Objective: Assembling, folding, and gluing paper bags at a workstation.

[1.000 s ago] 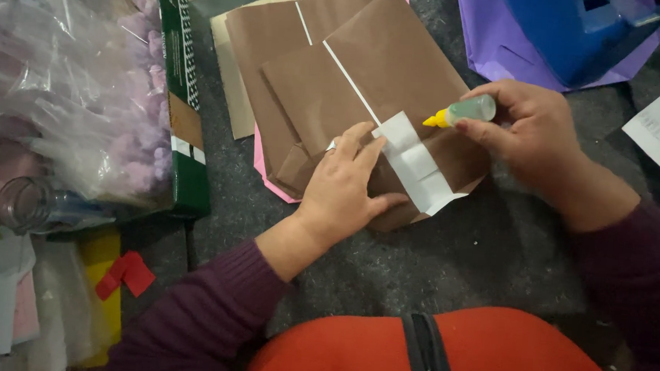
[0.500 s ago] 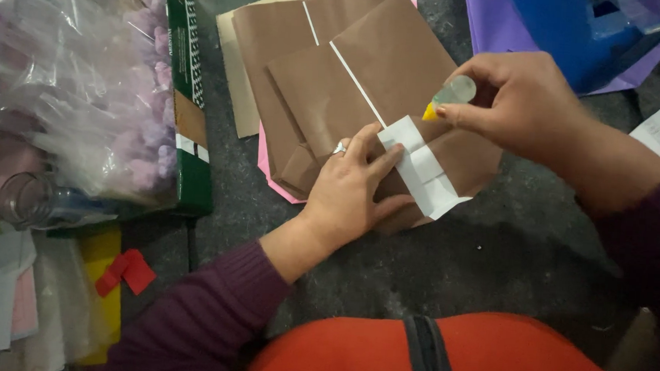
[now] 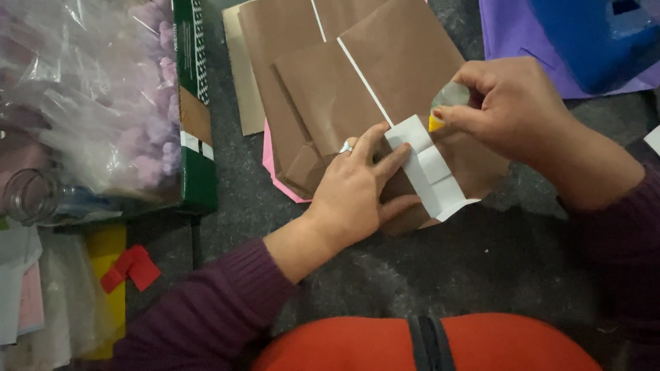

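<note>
A dark grey floor covering (image 3: 493,264) carries the whole spread. On it, at the top middle, lie overlapping brown paper sheets (image 3: 328,94) with thin white edges showing, and a pink sheet (image 3: 274,170) peeks out under their lower left corner. To the left sits a heap of clear plastic bags (image 3: 77,78) beside a green box (image 3: 193,108); at the upper right is purple paper (image 3: 522,44) under a blue plastic thing (image 3: 591,33).

The left hand (image 3: 356,187) lies flat and spread, fingers pressing down a white folded paper strip (image 3: 430,172) on the brown sheets' lower right part. The strip is creased crosswise into several panels (its lower end lifts slightly off the paper).

The right hand (image 3: 514,113) is closed around a small clear glue bottle (image 3: 446,101), pinched between thumb and fingers, yellow nozzle pointing down at the strip's upper end.
</note>
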